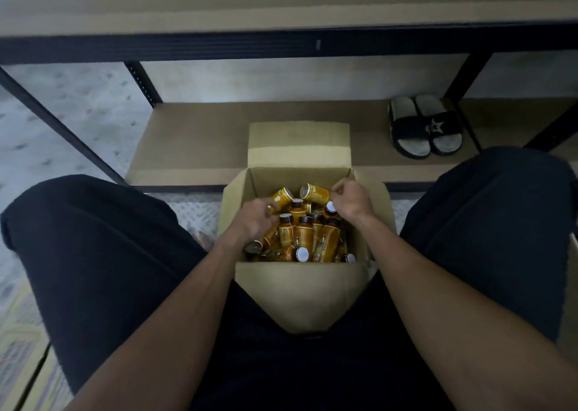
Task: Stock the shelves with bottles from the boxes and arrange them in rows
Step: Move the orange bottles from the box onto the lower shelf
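An open cardboard box (300,288) stands on the floor between my knees, in front of the shelf unit. It is full of small amber bottles (305,232) with orange labels and dark caps, some upright, some lying. My left hand (255,219) reaches into the box's left side and its curled fingers grip one lying bottle (281,198). My right hand (352,201) is at the far right of the box, pinching the end of another lying bottle (314,192).
The lowest shelf board (200,141) lies just beyond the box, with a pair of black slippers (423,126) on its right part. A higher shelf (281,19) with a dark metal rail spans the top. My dark-trousered legs flank the box.
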